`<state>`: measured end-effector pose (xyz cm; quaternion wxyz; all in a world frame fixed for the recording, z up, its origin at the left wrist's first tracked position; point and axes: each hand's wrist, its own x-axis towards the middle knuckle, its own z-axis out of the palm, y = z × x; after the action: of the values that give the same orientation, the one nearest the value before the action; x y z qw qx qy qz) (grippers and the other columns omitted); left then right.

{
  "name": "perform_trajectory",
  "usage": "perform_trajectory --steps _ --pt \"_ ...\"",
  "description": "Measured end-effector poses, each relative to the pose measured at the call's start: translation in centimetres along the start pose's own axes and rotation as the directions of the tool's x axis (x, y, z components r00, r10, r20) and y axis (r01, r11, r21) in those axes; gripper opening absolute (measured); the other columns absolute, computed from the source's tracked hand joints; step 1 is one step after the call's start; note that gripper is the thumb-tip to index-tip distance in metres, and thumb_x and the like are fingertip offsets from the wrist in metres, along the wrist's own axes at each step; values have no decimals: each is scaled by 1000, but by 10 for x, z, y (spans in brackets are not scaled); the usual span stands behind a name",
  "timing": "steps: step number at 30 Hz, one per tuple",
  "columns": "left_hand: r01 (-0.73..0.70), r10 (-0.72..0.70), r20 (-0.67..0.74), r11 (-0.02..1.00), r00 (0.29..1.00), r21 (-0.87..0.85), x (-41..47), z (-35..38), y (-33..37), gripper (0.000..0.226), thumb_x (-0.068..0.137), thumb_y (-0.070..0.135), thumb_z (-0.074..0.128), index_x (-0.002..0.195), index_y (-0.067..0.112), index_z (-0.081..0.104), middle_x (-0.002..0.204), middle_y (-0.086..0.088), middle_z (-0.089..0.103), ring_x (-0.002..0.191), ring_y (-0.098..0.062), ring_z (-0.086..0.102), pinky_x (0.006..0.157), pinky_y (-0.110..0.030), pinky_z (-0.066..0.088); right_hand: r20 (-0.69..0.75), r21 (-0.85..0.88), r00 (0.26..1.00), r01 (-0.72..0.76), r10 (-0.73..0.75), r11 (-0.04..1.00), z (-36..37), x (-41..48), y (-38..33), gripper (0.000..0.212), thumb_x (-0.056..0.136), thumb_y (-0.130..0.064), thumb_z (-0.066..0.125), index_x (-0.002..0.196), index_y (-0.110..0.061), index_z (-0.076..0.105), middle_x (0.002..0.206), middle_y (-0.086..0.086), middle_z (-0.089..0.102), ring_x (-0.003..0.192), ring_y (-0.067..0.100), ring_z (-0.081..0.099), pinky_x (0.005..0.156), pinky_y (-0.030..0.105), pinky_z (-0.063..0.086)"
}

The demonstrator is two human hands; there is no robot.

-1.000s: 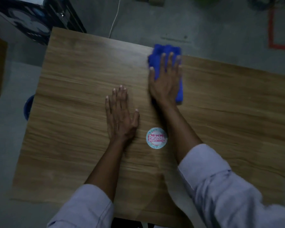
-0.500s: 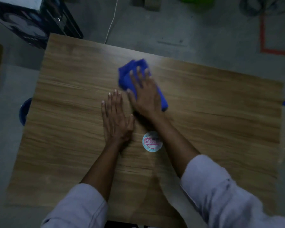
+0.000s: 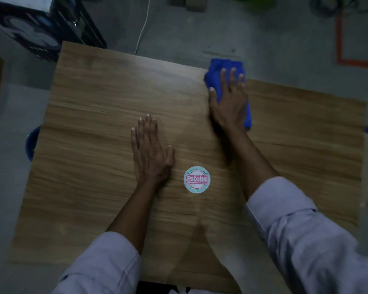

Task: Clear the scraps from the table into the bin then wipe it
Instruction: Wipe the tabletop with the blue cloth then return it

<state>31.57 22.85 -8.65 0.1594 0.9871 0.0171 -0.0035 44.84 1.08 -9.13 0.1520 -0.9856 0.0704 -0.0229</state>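
A bench (image 3: 98,128) has a light brown wood-grain top, smooth and mostly matt, with a faint sheen towards its near edge. A blue cloth (image 3: 214,71) on it looks soft and fuzzy, like towelling. A round sticker (image 3: 197,179) appears to be printed paper, lying flat on the wood. The shirt sleeves (image 3: 306,240) are pale woven fabric, lightly creased. The floor (image 3: 221,28) is dull, mottled grey concrete, marked with orange tape (image 3: 339,39).
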Motion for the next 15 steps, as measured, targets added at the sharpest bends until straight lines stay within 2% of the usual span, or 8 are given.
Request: perform_trajectory --steps 3,6,8,9,10,12,13,15 --pt "-8 8 -4 999 1000 -32 -1 -5 2 85 84 42 47 157 4 26 168 -10 20 157 -27 12 127 -50 10 63 61 942 327 -330 943 -3 -38 -6 63 102 -42 47 159 -19 37 166 10 31 155 35 24 124 49 23" --pt "-22 21 -15 996 1000 -82 -2 -6 1 81 87 39 47 156 3 29 167 -11 23 157 -28 15 126 -52 13 190 206 746 605 -638 769 -18 -94 14 59 102 -41 51 157 -19 42 165 7 33 156 30 23 125 48 23" --pt "-26 25 -13 997 1000 -72 -3 -5 0 80 87 38 48 156 3 29 167 -12 23 157 -28 15 126 -52 14 246 256 616 703 -748 663 -25 -101 40 57 103 -38 54 156 -19 43 165 6 33 157 28 21 126 43 20" --pt "-26 26 -11 998 1000 -62 -4 -5 0 80 87 38 49 156 3 28 167 -11 23 157 -28 15 126 -52 13 239 250 616 708 -751 660 -28 -91 50 57 103 -36 54 155 -17 44 165 8 34 156 29 23 126 43 20" --pt "-25 24 -13 998 1000 -57 -4 -3 0 81 87 38 49 157 4 27 167 -11 22 157 -28 14 126 -52 13 219 223 670 674 -710 705 -27 -77 56 56 102 -36 54 154 -15 45 163 10 36 155 32 26 125 45 23" --pt "-29 28 -27 998 999 -54 -5 0 -2 81 87 38 48 157 4 26 168 -10 22 157 -27 14 126 -51 12 153 166 826 519 -542 838 -23 -44 54 58 101 -38 52 153 -12 47 160 15 40 150 41 32 121 50 29" --pt "-33 31 -34 998 999 -51 -5 1 -3 80 87 38 47 157 4 27 168 -10 22 157 -27 14 126 -50 12 131 144 876 447 -464 883 -19 -29 49 60 99 -40 50 152 -12 48 159 16 41 148 44 34 118 52 33" --pt "-33 30 -55 997 998 -63 -5 2 -3 79 87 38 47 156 4 29 167 -10 23 156 -27 16 127 -50 12 101 98 913 387 -396 917 -9 -12 30 62 98 -43 48 152 -14 49 159 15 42 148 45 35 116 53 35"
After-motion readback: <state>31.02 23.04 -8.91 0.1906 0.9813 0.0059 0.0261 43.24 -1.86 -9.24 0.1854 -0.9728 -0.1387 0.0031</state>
